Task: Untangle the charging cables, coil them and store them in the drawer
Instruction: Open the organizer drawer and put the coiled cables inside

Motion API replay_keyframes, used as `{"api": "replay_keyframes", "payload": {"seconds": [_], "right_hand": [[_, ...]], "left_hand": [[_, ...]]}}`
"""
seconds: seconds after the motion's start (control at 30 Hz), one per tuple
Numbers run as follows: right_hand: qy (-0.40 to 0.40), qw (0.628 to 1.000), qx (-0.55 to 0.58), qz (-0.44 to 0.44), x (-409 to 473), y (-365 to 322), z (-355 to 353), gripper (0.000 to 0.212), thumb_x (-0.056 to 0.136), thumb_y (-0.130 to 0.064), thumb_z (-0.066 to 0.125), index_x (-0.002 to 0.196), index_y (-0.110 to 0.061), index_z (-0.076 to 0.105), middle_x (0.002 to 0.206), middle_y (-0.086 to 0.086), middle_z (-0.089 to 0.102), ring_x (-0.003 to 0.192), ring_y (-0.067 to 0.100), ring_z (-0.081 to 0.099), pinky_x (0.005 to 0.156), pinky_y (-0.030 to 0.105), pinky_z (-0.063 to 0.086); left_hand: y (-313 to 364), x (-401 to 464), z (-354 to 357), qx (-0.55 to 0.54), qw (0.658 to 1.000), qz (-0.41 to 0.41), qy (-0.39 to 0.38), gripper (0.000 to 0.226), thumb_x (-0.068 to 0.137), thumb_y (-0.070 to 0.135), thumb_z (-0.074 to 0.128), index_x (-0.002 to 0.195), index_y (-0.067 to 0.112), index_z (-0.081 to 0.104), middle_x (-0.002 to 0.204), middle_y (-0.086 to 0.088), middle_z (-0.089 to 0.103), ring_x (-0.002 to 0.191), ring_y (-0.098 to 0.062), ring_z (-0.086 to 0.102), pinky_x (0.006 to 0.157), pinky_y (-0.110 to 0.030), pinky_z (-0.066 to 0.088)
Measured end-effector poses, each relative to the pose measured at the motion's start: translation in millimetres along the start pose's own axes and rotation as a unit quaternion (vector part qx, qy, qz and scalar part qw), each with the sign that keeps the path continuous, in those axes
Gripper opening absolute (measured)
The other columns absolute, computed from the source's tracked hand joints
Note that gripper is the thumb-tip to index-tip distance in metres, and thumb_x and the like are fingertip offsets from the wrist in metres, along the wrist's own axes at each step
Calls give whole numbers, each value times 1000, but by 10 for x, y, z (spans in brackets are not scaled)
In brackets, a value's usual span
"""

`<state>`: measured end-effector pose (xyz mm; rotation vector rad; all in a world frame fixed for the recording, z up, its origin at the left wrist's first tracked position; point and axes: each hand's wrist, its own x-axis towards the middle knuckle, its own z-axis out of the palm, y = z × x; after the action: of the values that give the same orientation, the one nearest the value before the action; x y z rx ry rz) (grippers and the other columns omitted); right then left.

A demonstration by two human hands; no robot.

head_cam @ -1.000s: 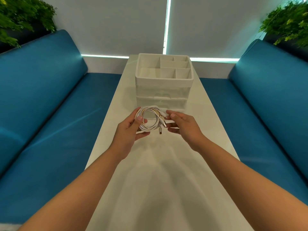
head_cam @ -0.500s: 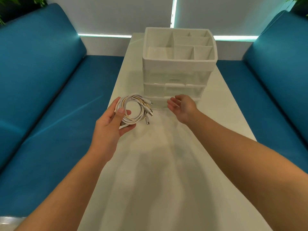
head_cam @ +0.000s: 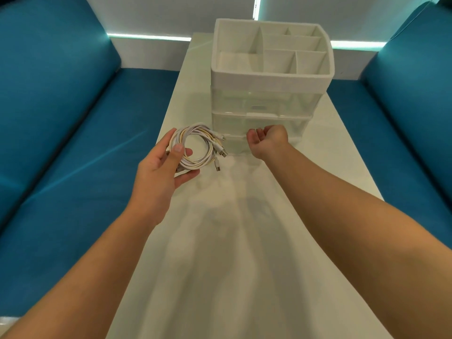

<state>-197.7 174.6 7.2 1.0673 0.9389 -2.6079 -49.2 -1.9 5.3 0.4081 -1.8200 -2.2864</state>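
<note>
Two deep-teal upholstered benches (head_cam: 61, 148) flank a long, pale, glossy table (head_cam: 220, 241). On its far half stands a white plastic desk organiser (head_cam: 271, 77) with an open divided tray on top and clear drawers stacked beneath. The left hand (head_cam: 161, 172) holds a round coil of white and cream charging cables (head_cam: 195, 148) above the table's left edge, thumb pressed over the loop, plug ends dangling to the right. The right hand (head_cam: 267, 140), fingers curled, is at the front of the lowest clear drawer (head_cam: 259, 143); whether it grips the drawer cannot be told.
</note>
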Motion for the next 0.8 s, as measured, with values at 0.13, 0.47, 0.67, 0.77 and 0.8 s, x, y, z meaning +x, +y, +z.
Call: {"api": "replay_keyframes", "payload": {"seconds": [0.13, 0.47, 0.67, 0.77, 0.8], "right_hand": [[-7, 1000, 9, 6, -59, 4, -46, 13, 95, -7, 40, 92, -4, 53, 79, 7, 48, 66, 21, 52, 87, 29, 54], [-2, 998, 42, 38, -437, 187, -475, 18, 91, -1, 38, 76, -3, 48, 72, 7, 47, 61, 21, 52, 62, 25, 51], [0, 998, 44, 44, -622, 290, -679, 17, 90, -1, 38, 78, -4, 49, 70, 6, 47, 61, 19, 53, 52, 23, 50], [-6, 998, 41, 45, -718, 325, -754, 19, 90, 0, 38, 76, -5, 49, 71, 5, 48, 63, 19, 53, 58, 24, 48], [-9, 998, 38, 45, -743, 335, -779, 19, 90, 0, 38, 76, -6, 49, 71, 5, 49, 63, 19, 54, 59, 24, 48]], "left_hand": [[-13, -66, -6, 4, 1000, -1, -4, 41, 99, 25, 53, 139, 25, 53, 99, -6, 64, 91, -15, 61, 83, -36, 58], [48, -312, 6, -13, 1000, -4, -19, 40, 98, 25, 54, 138, 24, 54, 99, -6, 64, 93, -17, 60, 83, -37, 59], [137, -438, 70, -19, 999, 7, -27, 41, 98, 24, 53, 139, 24, 53, 98, -5, 64, 93, -19, 60, 84, -38, 58], [176, -496, 99, -19, 999, 11, -30, 42, 97, 26, 54, 139, 24, 53, 98, -5, 65, 93, -18, 61, 84, -39, 58], [190, -513, 107, -21, 999, 12, -31, 42, 97, 26, 54, 138, 24, 54, 97, -5, 65, 93, -18, 62, 84, -39, 58]]}}
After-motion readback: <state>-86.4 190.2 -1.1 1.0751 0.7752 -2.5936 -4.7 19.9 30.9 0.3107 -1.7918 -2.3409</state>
